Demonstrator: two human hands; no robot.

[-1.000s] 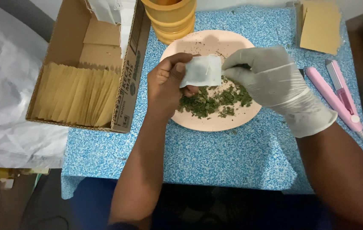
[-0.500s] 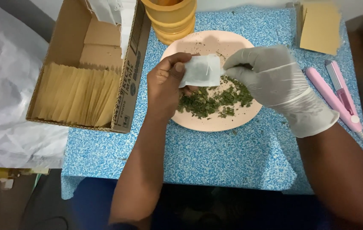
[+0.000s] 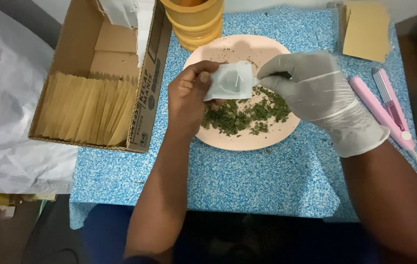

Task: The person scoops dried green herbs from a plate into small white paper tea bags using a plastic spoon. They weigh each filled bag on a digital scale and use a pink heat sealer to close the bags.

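Note:
My bare left hand [image 3: 189, 93] holds a small white filter bag [image 3: 229, 80] by its left side above a pale pink plate [image 3: 247, 142]. My right hand [image 3: 316, 90], in a white glove, pinches at the bag's right edge with thumb and fingers close together. A heap of dried green leaves [image 3: 245, 115] lies on the plate just below both hands. Whether the gloved fingers hold any leaves is hidden.
An open cardboard box [image 3: 147, 88] with a row of brown paper envelopes [image 3: 88, 110] stands at the left. Stacked yellow containers [image 3: 193, 22] sit behind the plate. A pink hand sealer [image 3: 387, 115] and a brown envelope pile [image 3: 365, 32] lie at the right on the blue speckled table [image 3: 247, 186].
Both hands and the white bag have stayed over the plate; the gloved fingers shifted slightly at the bag's right edge.

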